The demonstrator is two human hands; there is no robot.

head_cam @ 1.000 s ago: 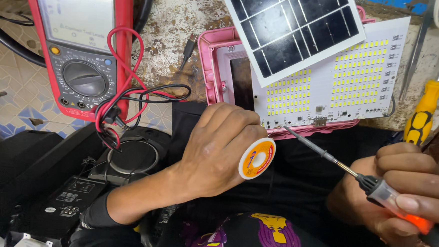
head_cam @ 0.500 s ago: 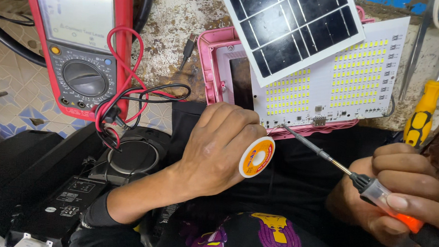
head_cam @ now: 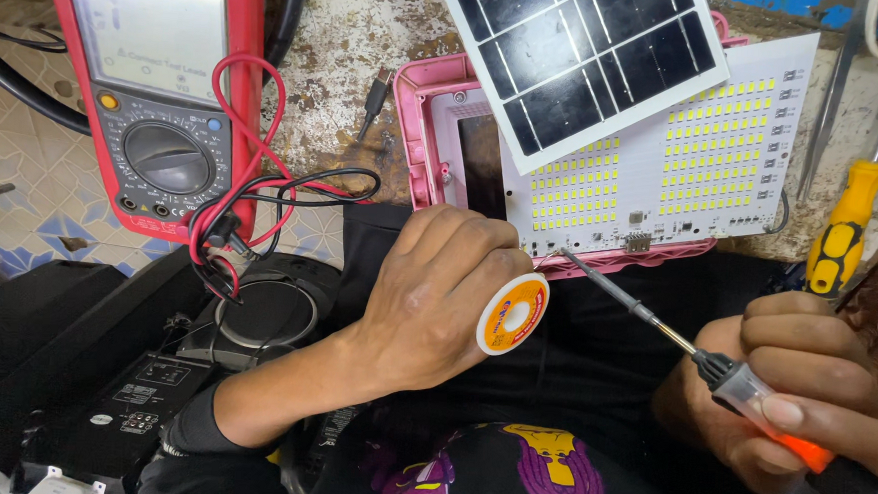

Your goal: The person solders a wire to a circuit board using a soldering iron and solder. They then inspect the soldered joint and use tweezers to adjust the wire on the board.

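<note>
My left hand (head_cam: pixel 436 297) is closed around a small orange and white spool (head_cam: pixel 513 314), held just below the lower edge of a white LED panel (head_cam: pixel 699 160). My right hand (head_cam: pixel 802 386) grips a soldering iron (head_cam: pixel 752 394) with a clear orange handle; its thin metal tip (head_cam: pixel 565 252) points up left and rests at the LED panel's bottom edge. The panel lies in a pink housing (head_cam: pixel 423 126). A dark solar panel (head_cam: pixel 579 64) lies tilted across the top of the LED panel.
A red multimeter (head_cam: pixel 152 92) with red and black leads (head_cam: pixel 246 207) stands at the upper left. An orange and yellow screwdriver (head_cam: pixel 840 233) lies at the right. Black devices (head_cam: pixel 103 360) sit at the lower left, on a worn patterned floor.
My right hand and the soldering iron have shifted slightly; the tip stays near the LED panel's bottom edge. My left hand holds still.
</note>
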